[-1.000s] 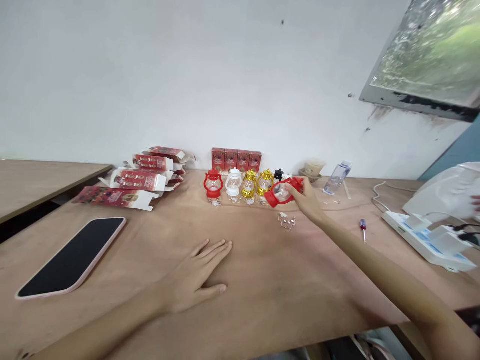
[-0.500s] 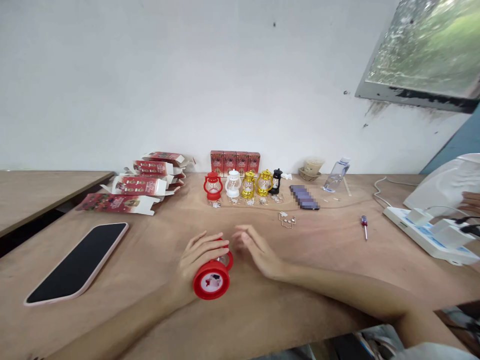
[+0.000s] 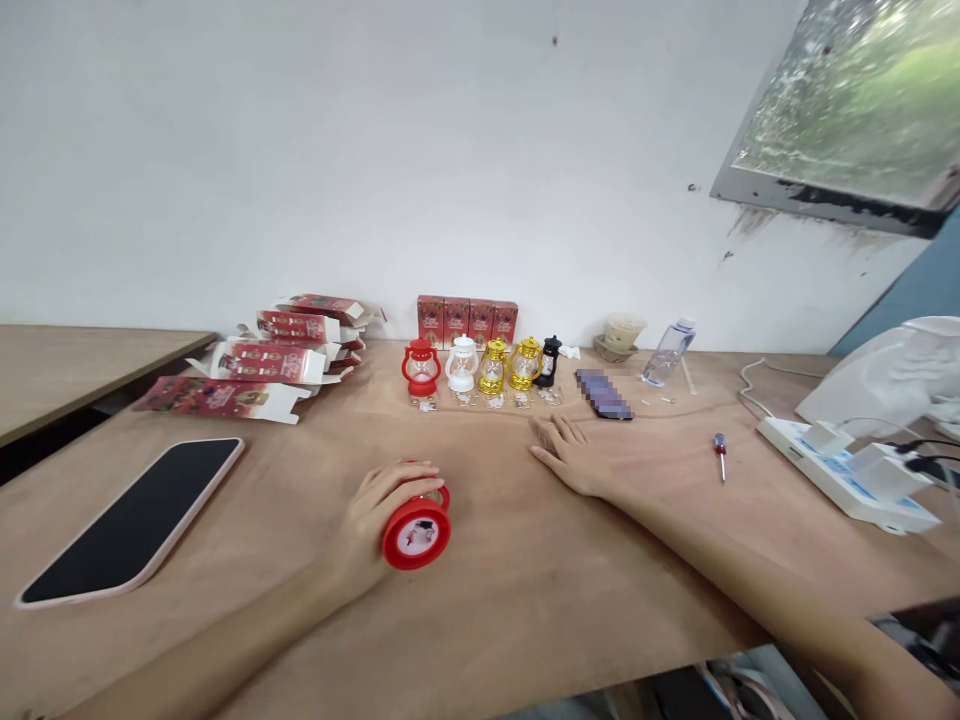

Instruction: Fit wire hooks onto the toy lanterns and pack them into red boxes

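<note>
Nearest the front edge of the tabletop, a red lantern is gripped on its side by the left hand, base turned toward the camera. Farther in, the right hand is spread flat and empty. A judgement: the base is being presented, so the screwdriver, lying toward the right edge, would need fetching.

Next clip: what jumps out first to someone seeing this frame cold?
The red toy lantern lying on its side under the left hand, near the front of the wooden table, draws the eye first. Behind it, a row of small lanterns in red, white, gold and black stands before red boxes by the wall. The right hand lies flat and empty on the table, and a large black phone lies far left.
</note>
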The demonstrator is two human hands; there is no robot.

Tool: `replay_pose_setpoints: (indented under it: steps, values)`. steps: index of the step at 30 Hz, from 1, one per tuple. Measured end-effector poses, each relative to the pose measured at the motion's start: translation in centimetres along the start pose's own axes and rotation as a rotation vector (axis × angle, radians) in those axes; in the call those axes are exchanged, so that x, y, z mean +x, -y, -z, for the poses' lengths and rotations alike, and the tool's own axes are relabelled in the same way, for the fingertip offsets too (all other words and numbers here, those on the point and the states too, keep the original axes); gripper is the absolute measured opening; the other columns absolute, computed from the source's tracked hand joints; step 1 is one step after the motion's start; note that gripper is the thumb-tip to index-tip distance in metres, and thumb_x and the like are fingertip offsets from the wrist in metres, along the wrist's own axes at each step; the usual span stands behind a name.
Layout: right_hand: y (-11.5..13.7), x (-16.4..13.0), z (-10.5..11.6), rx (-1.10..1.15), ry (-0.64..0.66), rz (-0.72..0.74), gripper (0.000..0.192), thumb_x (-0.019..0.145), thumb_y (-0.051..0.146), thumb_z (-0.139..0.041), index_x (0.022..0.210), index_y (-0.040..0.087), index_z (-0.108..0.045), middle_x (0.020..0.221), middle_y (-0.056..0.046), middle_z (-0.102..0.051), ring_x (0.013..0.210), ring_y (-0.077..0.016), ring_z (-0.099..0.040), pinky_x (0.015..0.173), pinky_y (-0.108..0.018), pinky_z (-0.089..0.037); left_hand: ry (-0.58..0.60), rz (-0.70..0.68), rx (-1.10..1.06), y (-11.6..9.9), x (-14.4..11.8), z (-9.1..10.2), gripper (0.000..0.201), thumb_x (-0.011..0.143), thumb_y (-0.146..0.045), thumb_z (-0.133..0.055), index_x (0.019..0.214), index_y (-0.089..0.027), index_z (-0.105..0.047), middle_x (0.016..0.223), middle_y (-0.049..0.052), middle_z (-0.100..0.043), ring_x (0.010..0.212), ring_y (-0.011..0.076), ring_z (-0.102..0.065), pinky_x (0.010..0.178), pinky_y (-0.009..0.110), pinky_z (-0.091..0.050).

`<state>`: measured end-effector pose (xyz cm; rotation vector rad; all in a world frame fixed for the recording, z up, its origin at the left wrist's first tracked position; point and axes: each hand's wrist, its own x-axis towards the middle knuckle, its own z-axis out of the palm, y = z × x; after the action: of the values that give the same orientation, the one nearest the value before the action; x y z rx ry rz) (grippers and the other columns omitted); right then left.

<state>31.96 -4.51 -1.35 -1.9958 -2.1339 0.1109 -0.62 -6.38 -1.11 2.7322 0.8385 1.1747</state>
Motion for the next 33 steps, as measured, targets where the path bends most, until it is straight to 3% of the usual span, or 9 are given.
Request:
replay_pose_setpoints:
  steps: [10, 15, 17, 19, 22, 27, 33]
  values:
    - [7.2, 0.2, -2.0, 0.054, 0.004, 0.303, 0.065, 0.09, 0.056, -0.028, 0.145, 0.021, -0.02, 0.15, -0.011, -0.024, 0.139, -0.0287, -0.017, 0.112, -0.048, -0.015, 0.05, 0.109, -0.04, -0.5, 0.3, 0.4, 0.031, 0.086, -0.029, -0.048, 0.116, -0.024, -0.053, 0.118, 0.008, -0.059, 0.113, 0.0234, -0.052, 0.094, 0.037, -0.042]
    - [9.5, 0.0, -2.6, 0.226, -0.014, 0.381, 0.07, 0.089, 0.056, -0.032, 0.146, 0.018, -0.014, 0.153, -0.012, -0.015, 0.141, -0.0267, -0.011, 0.113, -0.047, -0.018, 0.01, 0.104, -0.036, 0.2, 0.7, 0.3, 0.029, 0.087, -0.03, -0.046, 0.114, -0.024, -0.054, 0.116, 0.007, -0.06, 0.11, 0.0221, -0.054, 0.091, 0.035, -0.044]
    - [8.9, 0.2, -2.4, 0.319, -0.088, 0.351, 0.067, 0.09, 0.053, -0.032, 0.146, 0.019, -0.015, 0.153, -0.011, -0.015, 0.141, -0.0249, -0.012, 0.112, -0.046, -0.022, 0.022, 0.084, 0.003, 0.7, 1.1, 0.3, 0.028, 0.087, -0.03, -0.045, 0.113, -0.023, -0.054, 0.115, 0.007, -0.06, 0.11, 0.0223, -0.054, 0.09, 0.035, -0.044]
    - [7.3, 0.7, -2.0, 0.343, -0.198, 0.292, 0.056, 0.093, 0.043, -0.031, 0.143, 0.018, -0.024, 0.149, -0.011, -0.028, 0.138, -0.0228, -0.022, 0.111, -0.045, -0.025, 0.037, 0.071, 0.055, 1.4, 1.7, 0.2, 0.028, 0.087, -0.029, -0.045, 0.112, -0.024, -0.054, 0.115, 0.007, -0.06, 0.111, 0.0222, -0.054, 0.091, 0.036, -0.043]
    - [3.7, 1.5, -0.9, 0.18, -0.321, 0.197, 0.044, 0.092, 0.023, -0.03, 0.132, 0.013, -0.041, 0.135, -0.013, -0.047, 0.13, -0.0231, -0.038, 0.109, -0.043, -0.029, 0.027, 0.073, 0.125, 2.7, 2.6, -0.1, 0.028, 0.086, -0.027, -0.045, 0.113, -0.024, -0.053, 0.116, 0.007, -0.059, 0.112, 0.0227, -0.052, 0.092, 0.038, -0.041]
    - [-0.3, 2.2, 0.1, -0.065, -0.193, 0.032, 0.037, 0.09, 0.019, -0.036, 0.125, 0.015, -0.048, 0.113, -0.012, -0.064, 0.105, -0.0235, -0.059, 0.089, -0.037, -0.045, -0.011, 0.081, 0.196, 4.4, 3.3, -1.0, 0.031, 0.086, -0.025, -0.045, 0.115, -0.022, -0.053, 0.118, 0.009, -0.056, 0.113, 0.0237, -0.049, 0.093, 0.041, -0.039]
    - [0.2, 2.1, 0.3, -0.164, -0.117, 0.058, 0.035, 0.092, 0.019, -0.032, 0.118, 0.017, -0.054, 0.102, -0.013, -0.067, 0.092, -0.0247, -0.064, 0.077, -0.033, -0.046, 0.138, 0.048, 0.242, 3.9, 3.0, -0.7, 0.032, 0.086, -0.023, -0.04, 0.115, -0.024, -0.054, 0.12, 0.01, -0.056, 0.114, 0.0234, -0.049, 0.095, 0.043, -0.037]
